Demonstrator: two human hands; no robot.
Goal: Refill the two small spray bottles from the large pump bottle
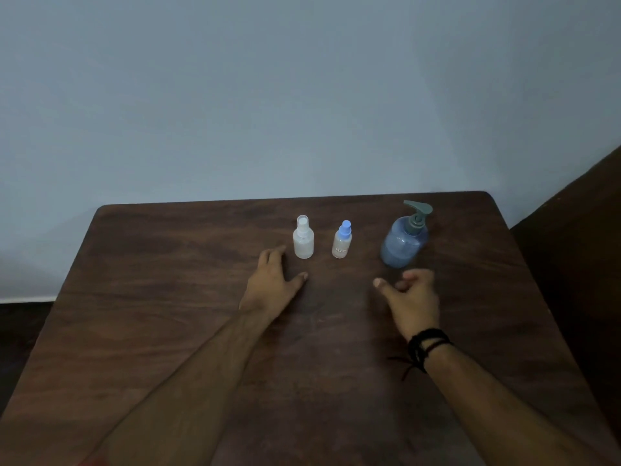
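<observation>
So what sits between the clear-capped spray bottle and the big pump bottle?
In the head view, the blue-capped spray bottle stands between the clear-capped spray bottle and pump bottle.

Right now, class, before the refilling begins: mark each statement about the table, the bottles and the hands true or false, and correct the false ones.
1. The left hand grips the clear spray bottle. False: it is open, beside the bottle, holding nothing.
2. The large pump bottle stands to the right of both small bottles. True.
3. The blue-capped spray bottle lies on its side. False: it stands upright on the table.
4. The right hand has dark bands at its wrist. True.
5. Both small bottles have their tops removed. False: both tops are on.
</observation>
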